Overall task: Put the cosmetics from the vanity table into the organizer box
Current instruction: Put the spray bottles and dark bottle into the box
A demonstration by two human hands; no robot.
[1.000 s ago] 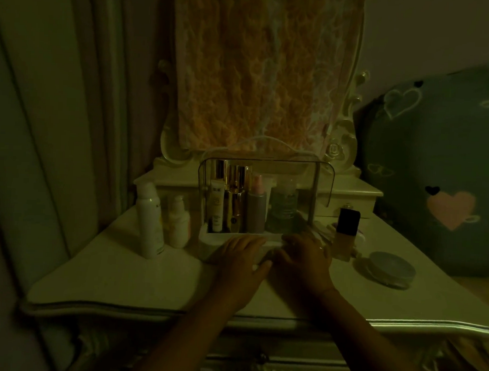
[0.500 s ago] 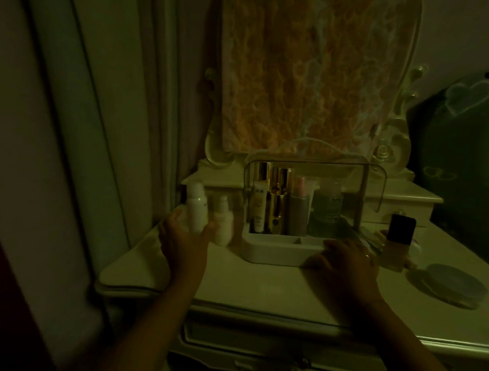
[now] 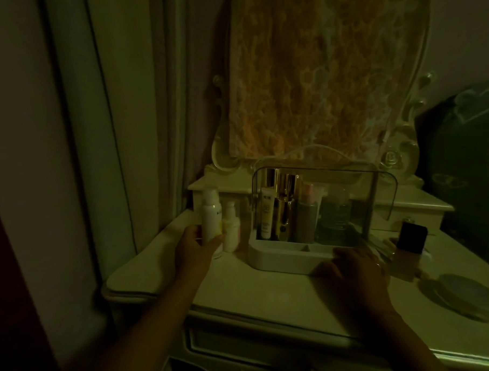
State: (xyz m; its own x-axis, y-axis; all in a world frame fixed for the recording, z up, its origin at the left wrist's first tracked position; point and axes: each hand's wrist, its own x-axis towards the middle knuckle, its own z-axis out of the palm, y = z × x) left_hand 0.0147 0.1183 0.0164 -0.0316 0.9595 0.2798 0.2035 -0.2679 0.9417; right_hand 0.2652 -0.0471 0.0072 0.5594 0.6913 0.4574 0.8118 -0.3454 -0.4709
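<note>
Grip first: left hand [image 3: 197, 246] has thumb & fingers [image 3: 193, 230] wrapped round lower part of tall white bottle [image 3: 210, 217], which stands on counter [image 3: 261, 292] at far left, just left of organizer box [image 3: 279, 257]. Right hand [image 3: 352, 267] lies flat on box's near-right rim, relaxed, grasping nothing. Best lift bottle straight up, since small bottle [image 3: 231, 229] sits tight on its right; touching or not, can't tell. Then carry right over box wall, under raised clear lid [image 3: 377, 196], to what looks like free room at box's right end. Counter edge close on left. Black-capped bottle [image 3: 410, 246] & round compact [image 3: 462, 293] stand right of box.
</note>
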